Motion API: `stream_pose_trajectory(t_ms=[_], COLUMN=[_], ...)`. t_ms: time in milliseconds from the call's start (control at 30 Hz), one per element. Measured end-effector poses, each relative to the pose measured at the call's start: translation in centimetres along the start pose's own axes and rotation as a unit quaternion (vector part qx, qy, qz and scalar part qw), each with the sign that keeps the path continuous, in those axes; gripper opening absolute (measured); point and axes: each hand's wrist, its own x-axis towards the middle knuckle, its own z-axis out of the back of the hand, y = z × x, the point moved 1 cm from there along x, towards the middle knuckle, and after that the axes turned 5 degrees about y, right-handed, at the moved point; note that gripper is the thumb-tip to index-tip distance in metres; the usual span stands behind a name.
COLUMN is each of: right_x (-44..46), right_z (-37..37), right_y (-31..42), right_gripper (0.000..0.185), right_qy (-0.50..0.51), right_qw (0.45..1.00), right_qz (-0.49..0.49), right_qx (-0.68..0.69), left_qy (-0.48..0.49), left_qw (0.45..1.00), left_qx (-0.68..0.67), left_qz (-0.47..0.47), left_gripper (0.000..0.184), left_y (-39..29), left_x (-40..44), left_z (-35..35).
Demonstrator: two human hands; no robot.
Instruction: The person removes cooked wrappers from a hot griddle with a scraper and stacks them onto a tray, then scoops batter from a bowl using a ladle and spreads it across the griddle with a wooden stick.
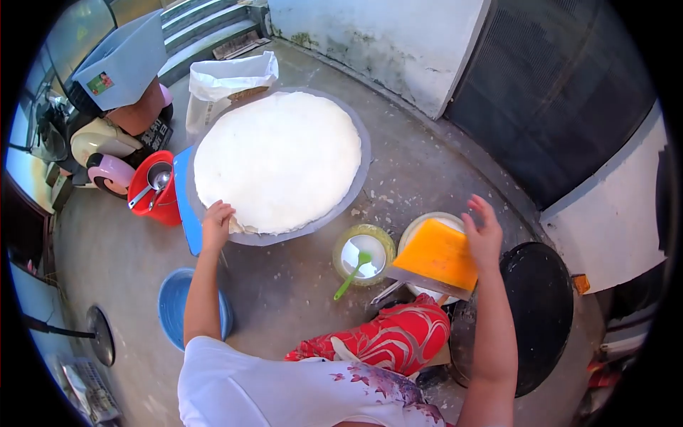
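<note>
A large round white sheet lies on a wide grey round plate. My left hand is at its lower left edge, fingers bent together at the rim; what they pinch is too small to make out. My right hand is raised at the right with its fingers apart, beside an orange scraper with a grey blade edge. The scraper rests over a white round container. Between the hands, a green brush lies in a yellowish bowl of pale liquid.
A blue basin stands at the lower left, a red bucket with ladles at the left. Behind the plate is a white sack. At the right stands a black round pan. Steps rise at the back.
</note>
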Motion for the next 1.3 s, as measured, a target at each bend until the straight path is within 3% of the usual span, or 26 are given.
stream_pose_trajectory(t_ms=[133, 200, 233, 300, 333, 400, 467, 500, 533, 567, 600, 667, 700, 767, 833, 900, 967, 1000, 1033, 1067, 1100, 1300], right_x=[-2.1, -3.3, -4.0, -5.2, -5.5, -5.9, -5.9, -5.9, -5.9, -5.6, -5.2, -4.6, -4.6, -4.9, -5.1, -5.5, -6.7, -7.5, -8.4, -9.8, -11.3, -20.9], right_z=[3.5, 5.0, 5.8, 6.5, 6.7, 6.3, 4.9, 3.7, 2.5, 1.4, -0.1, -3.2, -4.4, -6.1, -5.5, -4.2, -2.3, -1.2, -0.3, 0.6, 1.2, 0.8], right_y=[-4.4, -6.4, -8.1, -10.6, -10.7, -8.0, -8.0, -7.4, -6.7, -6.1, -5.0, -2.4, -1.5, 0.2, 0.1, -0.4, -3.0, -4.7, -6.4, -8.4, -10.5, -20.3], right_gripper=[0.035, 0.029, 0.029, 0.03, 0.03, 0.042, 0.043, 0.041, 0.039, 0.037, 0.038, 0.039, 0.039, 0.04, 0.041, 0.042, 0.037, 0.033, 0.033, 0.03, 0.027, 0.03], right_qy=[-0.04, -0.095, -0.091, -0.164, -0.158, -0.143, -0.062, -0.012, 0.034, 0.08, 0.098, 0.12, 0.124, 0.114, 0.102, 0.125, 0.104, 0.094, 0.087, 0.068, 0.049, -0.005], right_qw=[0.999, 0.982, 0.982, 0.93, 0.931, 0.788, 0.784, 0.77, 0.746, 0.723, 0.731, 0.734, 0.729, 0.746, 0.76, 0.844, 0.852, 0.858, 0.857, 0.862, 0.862, 0.829], right_qz=[-0.025, -0.155, -0.157, -0.287, -0.287, -0.472, -0.481, -0.43, -0.375, -0.322, -0.289, -0.249, -0.242, -0.252, -0.262, -0.287, -0.32, -0.35, -0.353, -0.392, -0.431, -0.529], right_qx=[-0.006, 0.06, 0.059, 0.162, 0.163, 0.368, 0.387, 0.47, 0.549, 0.606, 0.61, 0.621, 0.628, 0.606, 0.586, 0.435, 0.401, 0.364, 0.366, 0.314, 0.262, 0.181], left_qy=[0.007, 0.025, 0.027, 0.028, 0.027, -0.079, -0.003, -0.004, 0.052, 0.144, 0.219, 0.305, 0.309, 0.315, 0.279, 0.211, 0.128, 0.059, 0.017, 0.004, -0.019, -0.082], left_qw=[1.0, 0.999, 0.999, 0.997, 0.996, 0.951, 0.993, 0.995, 0.99, 0.944, 0.847, 0.668, 0.666, 0.594, 0.585, 0.564, 0.562, 0.519, 0.484, 0.489, 0.48, 0.443], left_qx=[-0.006, 0.031, 0.032, 0.075, 0.079, 0.297, 0.112, 0.059, -0.122, -0.294, -0.484, -0.672, -0.672, -0.712, -0.725, -0.745, -0.752, -0.753, -0.768, -0.779, -0.766, -0.775], left_qz=[0.015, -0.009, -0.006, 0.021, 0.027, -0.024, -0.03, -0.076, -0.042, -0.039, 0.025, 0.1, 0.097, 0.201, 0.232, 0.288, 0.32, 0.4, 0.42, 0.394, 0.427, 0.443], left_gripper=[0.014, 0.015, 0.015, 0.018, 0.018, 0.027, 0.038, 0.036, 0.037, 0.046, 0.058, 0.052, 0.052, 0.032, 0.024, 0.017, 0.015, 0.015, 0.015, 0.016, 0.015, 0.021], left_y=[0.0, 0.0, 0.0, -1.0, -2.1, -7.6, -10.6, -13.0, -15.2, -18.4, -21.3, -27.8, -29.7, -32.0, -31.1, -29.7, -27.2, -25.5, -23.0, -20.5, -19.1, -14.2], left_x=[0.4, 0.1, -0.2, -0.8, -1.1, -1.5, -1.9, -2.4, -3.3, -3.7, -4.4, -4.7, -4.2, -3.1, -1.4, 1.8, 6.1, 8.7, 10.9, 12.7, 14.3, 16.4], left_z=[0.0, -0.1, -0.2, -0.1, 0.1, 0.8, -1.0, -2.7, -4.8, -6.0, -7.8, -7.5, -7.9, -8.8, -11.5, -13.8, -15.7, -16.9, -18.3, -19.7, -19.8, -20.9])
